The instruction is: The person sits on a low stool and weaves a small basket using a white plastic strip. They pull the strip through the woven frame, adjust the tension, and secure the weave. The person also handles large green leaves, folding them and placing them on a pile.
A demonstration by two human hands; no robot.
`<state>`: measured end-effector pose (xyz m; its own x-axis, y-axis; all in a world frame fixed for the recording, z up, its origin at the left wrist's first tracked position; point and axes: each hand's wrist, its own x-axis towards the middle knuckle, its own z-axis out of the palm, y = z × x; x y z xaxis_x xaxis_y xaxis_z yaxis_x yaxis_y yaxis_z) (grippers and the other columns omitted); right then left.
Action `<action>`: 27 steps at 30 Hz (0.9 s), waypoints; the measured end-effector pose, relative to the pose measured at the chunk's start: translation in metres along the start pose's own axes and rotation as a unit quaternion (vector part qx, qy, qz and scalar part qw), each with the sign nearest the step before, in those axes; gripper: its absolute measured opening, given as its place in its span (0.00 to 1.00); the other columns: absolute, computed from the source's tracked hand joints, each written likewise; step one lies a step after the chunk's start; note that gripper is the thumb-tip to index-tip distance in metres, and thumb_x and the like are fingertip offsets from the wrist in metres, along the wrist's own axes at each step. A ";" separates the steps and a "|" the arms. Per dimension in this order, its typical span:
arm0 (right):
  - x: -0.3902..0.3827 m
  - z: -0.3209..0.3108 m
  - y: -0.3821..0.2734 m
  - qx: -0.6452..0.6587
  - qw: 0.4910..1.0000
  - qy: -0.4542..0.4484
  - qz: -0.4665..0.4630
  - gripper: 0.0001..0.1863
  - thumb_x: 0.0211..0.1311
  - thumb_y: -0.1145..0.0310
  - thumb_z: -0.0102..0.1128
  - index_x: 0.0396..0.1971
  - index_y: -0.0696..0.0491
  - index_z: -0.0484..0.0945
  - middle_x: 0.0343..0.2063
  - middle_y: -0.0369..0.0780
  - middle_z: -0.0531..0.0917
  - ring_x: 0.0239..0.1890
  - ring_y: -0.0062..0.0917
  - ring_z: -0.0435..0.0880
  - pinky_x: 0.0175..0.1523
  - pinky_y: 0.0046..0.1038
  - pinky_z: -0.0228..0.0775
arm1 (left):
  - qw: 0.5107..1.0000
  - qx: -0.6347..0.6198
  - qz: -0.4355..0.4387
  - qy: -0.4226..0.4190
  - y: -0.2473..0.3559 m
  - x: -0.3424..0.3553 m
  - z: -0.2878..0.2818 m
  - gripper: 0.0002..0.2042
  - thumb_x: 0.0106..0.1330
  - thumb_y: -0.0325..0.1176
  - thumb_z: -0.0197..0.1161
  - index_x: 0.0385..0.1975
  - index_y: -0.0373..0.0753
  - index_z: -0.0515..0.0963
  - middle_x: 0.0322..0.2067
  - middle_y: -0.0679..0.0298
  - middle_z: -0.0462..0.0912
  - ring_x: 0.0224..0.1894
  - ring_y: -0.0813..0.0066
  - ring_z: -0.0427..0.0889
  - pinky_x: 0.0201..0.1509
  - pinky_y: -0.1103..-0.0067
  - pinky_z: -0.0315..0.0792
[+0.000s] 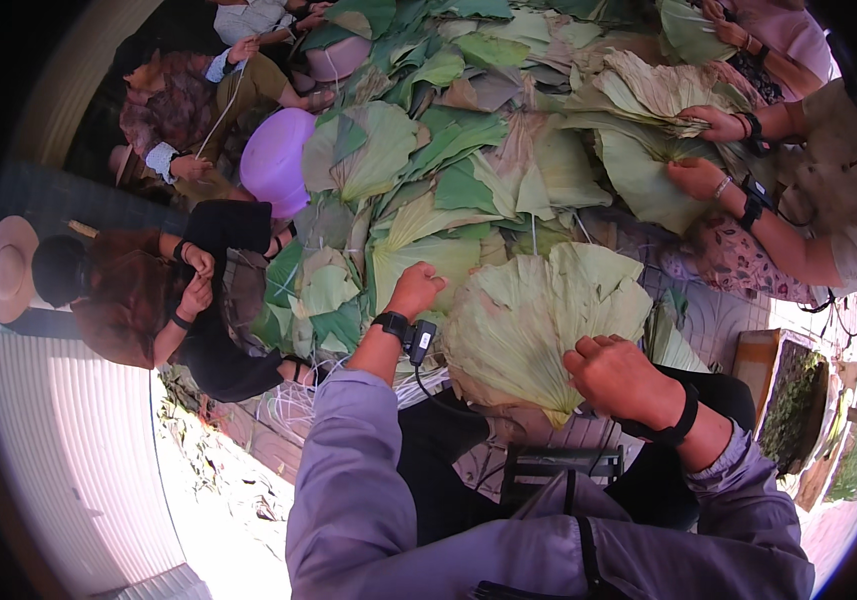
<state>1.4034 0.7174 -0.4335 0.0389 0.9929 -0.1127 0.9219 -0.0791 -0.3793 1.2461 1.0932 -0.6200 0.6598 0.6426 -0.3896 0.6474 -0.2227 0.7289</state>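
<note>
A large, dry, pale green lotus leaf, fan-shaped and ribbed, spreads in front of my lap. My right hand is closed on its near right part, with the fingers curled under. My left hand is beside the leaf's upper left edge, over the pile. Its fingers are bent together, and whether anything thin is between them is hidden. Beyond lies a broad pile of lotus leaves, some deep green and others faded or brown.
A purple basin stands left of the pile. White strings lie near my left arm. Co-workers sit around: one in black trousers at left, another at right holding a leaf. A planter box stands at right.
</note>
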 end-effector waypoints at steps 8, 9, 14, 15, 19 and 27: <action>0.005 0.002 0.003 -0.002 1.000 -0.006 0.021 0.12 0.53 0.67 0.69 0.32 0.54 0.75 0.31 0.42 0.79 0.36 0.39 0.84 0.44 0.40 0.77 | 0.990 -0.049 -0.059 0.121 -0.075 0.037 -0.027 0.16 0.56 0.35 0.75 0.18 0.36 0.73 0.23 0.63 0.75 0.26 0.72 0.70 0.32 0.66 0.65; 0.006 0.003 0.004 -0.001 1.000 -0.006 0.025 0.12 0.52 0.67 0.69 0.32 0.54 0.75 0.31 0.42 0.79 0.36 0.39 0.84 0.44 0.40 0.77 | 0.988 -0.050 -0.054 0.135 -0.083 0.040 -0.029 0.17 0.55 0.35 0.75 0.17 0.36 0.72 0.23 0.64 0.74 0.26 0.72 0.70 0.32 0.66 0.64; 0.016 -0.001 0.009 0.014 0.998 -0.037 0.053 0.12 0.52 0.68 0.69 0.32 0.54 0.75 0.31 0.42 0.79 0.38 0.39 0.83 0.45 0.40 0.76 | 0.970 -0.105 -0.120 0.185 -0.125 0.059 -0.041 0.19 0.55 0.37 0.76 0.32 0.27 0.76 0.33 0.54 0.82 0.35 0.66 0.77 0.42 0.66 0.73; 0.017 -0.001 0.010 0.013 0.997 -0.045 0.061 0.12 0.53 0.68 0.69 0.32 0.54 0.75 0.31 0.42 0.79 0.38 0.39 0.83 0.45 0.40 0.76 | 0.964 -0.126 -0.121 0.200 -0.130 0.063 -0.040 0.19 0.55 0.37 0.75 0.33 0.26 0.76 0.33 0.54 0.82 0.36 0.66 0.78 0.43 0.66 0.73; 0.024 0.001 0.013 0.022 0.997 -0.051 0.059 0.15 0.49 0.66 0.70 0.34 0.55 0.76 0.32 0.43 0.79 0.38 0.41 0.83 0.45 0.40 0.77 | 0.947 -0.078 -0.107 0.294 -0.174 0.084 -0.043 0.27 0.56 0.38 0.75 0.50 0.24 0.78 0.46 0.50 0.84 0.45 0.63 0.83 0.49 0.71 0.76; 0.036 0.006 0.016 0.020 0.995 -0.068 0.076 0.14 0.49 0.67 0.70 0.35 0.54 0.77 0.31 0.42 0.79 0.36 0.40 0.83 0.44 0.40 0.77 | 0.950 -0.181 -0.166 0.190 -0.181 0.102 -0.048 0.49 0.53 0.39 0.77 0.71 0.20 0.59 0.66 0.39 0.72 0.66 0.54 0.74 0.68 0.70 0.68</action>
<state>1.4169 0.7514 -0.4494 0.1211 0.9484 -0.2932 0.8931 -0.2330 -0.3849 1.1777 1.2347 -0.7648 0.2114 0.8669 -0.4514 0.5770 0.2621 0.7735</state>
